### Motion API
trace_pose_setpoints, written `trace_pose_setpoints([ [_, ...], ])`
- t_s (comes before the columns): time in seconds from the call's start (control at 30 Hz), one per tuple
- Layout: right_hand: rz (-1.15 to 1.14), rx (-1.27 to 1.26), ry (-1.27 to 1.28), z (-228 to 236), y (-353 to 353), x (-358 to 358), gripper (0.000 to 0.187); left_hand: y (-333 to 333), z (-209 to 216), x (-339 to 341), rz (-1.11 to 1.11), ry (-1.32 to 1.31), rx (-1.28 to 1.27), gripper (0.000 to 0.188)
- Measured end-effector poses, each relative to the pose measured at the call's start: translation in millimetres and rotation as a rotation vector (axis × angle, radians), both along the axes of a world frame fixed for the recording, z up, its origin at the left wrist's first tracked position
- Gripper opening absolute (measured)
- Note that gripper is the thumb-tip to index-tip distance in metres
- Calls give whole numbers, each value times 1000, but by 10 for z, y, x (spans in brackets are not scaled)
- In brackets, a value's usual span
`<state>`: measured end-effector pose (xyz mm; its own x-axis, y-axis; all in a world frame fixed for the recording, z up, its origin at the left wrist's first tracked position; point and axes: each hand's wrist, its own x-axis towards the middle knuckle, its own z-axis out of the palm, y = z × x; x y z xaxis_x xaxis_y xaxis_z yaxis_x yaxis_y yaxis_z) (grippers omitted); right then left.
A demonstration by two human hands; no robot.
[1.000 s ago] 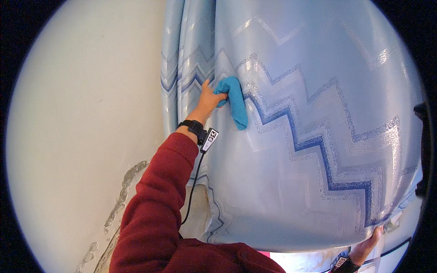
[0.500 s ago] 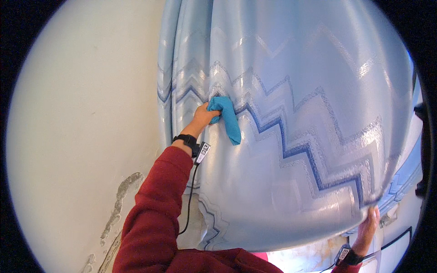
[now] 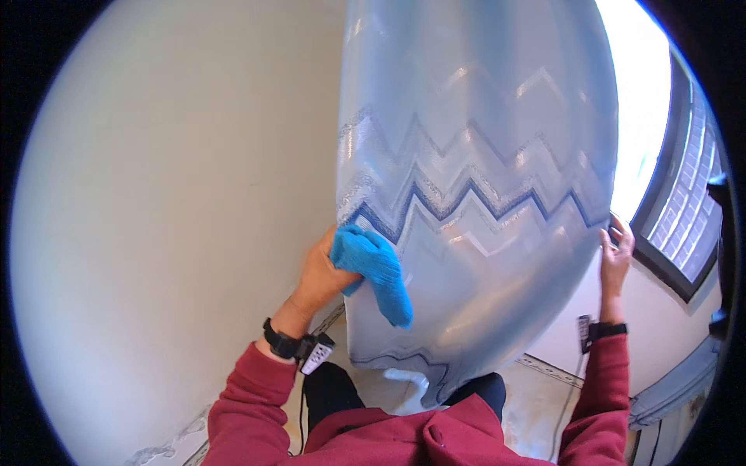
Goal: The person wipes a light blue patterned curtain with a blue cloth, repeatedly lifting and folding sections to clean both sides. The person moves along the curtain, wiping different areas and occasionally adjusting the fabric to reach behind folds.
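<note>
Curtain [image 3: 497, 155] pale blue, zigzag-banded; left hand [image 3: 322, 268] clutching blue cloth [image 3: 377, 272]

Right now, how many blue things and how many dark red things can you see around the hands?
Blue: 2, the bright blue cleaning cloth in the left hand and the shiny pale blue zigzag-patterned curtain gripped at its edge by the right hand.
Dark red: 1, the dark red long-sleeved top.
Total: 3

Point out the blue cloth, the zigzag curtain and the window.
blue cloth [image 3: 377, 272], head view, middle of the bunched fabric.
zigzag curtain [image 3: 482, 140], head view, upper pale-blue panel.
window [image 3: 688, 210], head view, gridded pane at the right rim.
</note>
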<state>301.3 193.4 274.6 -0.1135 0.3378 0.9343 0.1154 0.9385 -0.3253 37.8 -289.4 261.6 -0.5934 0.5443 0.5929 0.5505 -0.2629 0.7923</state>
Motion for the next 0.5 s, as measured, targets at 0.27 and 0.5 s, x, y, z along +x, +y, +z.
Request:
trace_pose_setpoints([
  [0.27,1309,-392,-218,-40,-3223,-210,60,394,280,1487,328,188,55,47],
  [0.5,1423,-405,-151,-159,-2669,-421,28,462,317,1255,-89,-88,-71,93],
])
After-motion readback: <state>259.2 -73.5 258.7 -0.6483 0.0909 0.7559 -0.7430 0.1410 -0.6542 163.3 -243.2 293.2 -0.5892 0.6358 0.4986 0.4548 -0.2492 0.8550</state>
